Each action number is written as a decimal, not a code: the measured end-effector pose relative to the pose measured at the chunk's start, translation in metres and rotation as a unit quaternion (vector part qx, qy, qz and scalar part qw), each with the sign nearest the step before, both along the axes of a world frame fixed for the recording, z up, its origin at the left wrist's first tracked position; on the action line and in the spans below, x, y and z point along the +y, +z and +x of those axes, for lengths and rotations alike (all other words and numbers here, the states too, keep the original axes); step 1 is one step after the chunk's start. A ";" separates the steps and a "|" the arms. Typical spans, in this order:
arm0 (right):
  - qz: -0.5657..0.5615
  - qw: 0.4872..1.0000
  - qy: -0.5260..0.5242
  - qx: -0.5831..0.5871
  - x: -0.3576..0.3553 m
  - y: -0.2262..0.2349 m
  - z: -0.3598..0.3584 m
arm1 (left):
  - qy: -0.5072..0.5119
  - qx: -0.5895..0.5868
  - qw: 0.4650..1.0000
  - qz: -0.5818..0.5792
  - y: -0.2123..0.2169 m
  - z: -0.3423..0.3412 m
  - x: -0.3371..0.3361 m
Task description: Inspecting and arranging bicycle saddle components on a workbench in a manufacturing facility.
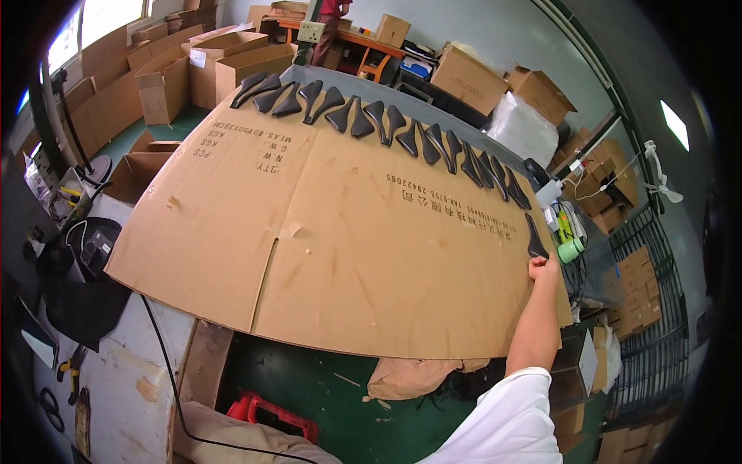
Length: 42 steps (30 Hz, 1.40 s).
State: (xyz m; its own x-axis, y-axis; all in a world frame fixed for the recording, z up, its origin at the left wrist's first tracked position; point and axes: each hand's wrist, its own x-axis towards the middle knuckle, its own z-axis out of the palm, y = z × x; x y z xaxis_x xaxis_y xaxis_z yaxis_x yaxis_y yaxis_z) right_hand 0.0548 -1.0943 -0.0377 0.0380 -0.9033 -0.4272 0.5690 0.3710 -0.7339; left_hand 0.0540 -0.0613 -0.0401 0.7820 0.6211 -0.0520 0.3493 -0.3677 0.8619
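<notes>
At the right edge of a large cardboard sheet point(348, 271), my right hand point(543, 267) has its fingers closed on the near end of a black bicycle saddle point(534, 236). That saddle lies flat, a little nearer to me than the others. Along the far edge of the cardboard runs a row of several more black bicycle saddles point(338, 118), side by side and pointing in alternating directions. The white-sleeved right arm reaches in from the lower edge. My left hand is outside the view.
Beside the right edge stand a green cup point(570, 250) and cables. Pliers point(73, 374) and scissors point(51, 408) lie on a white surface point(139, 371) at lower left, near a black bag point(81, 286). Open cartons point(161, 89) fill the far left. Another person point(328, 31) stands at the back.
</notes>
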 end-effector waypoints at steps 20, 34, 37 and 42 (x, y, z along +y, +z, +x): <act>-0.630 0.757 0.174 -0.013 0.290 0.204 0.141 | -0.043 -0.061 0.994 -0.076 -0.011 -0.008 0.026; -0.265 0.635 0.675 -0.267 0.799 0.111 0.242 | -0.064 -0.186 0.909 -0.368 -0.012 -0.010 0.041; -0.175 0.407 0.849 -0.289 0.881 0.078 0.229 | -0.146 -0.197 0.802 -0.545 0.000 -0.003 0.044; -0.234 -0.021 0.970 -0.067 0.972 0.057 0.175 | -0.189 -0.185 0.782 -0.564 -0.008 -0.017 0.072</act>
State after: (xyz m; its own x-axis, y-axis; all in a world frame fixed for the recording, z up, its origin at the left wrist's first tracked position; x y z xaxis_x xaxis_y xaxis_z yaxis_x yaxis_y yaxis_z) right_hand 0.2299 -0.1226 0.0193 0.0940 0.9535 -0.2862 -0.1493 -0.2708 -0.9510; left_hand 0.0369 0.0108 -0.0484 0.9898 0.0633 -0.1273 0.0500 0.6830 0.7287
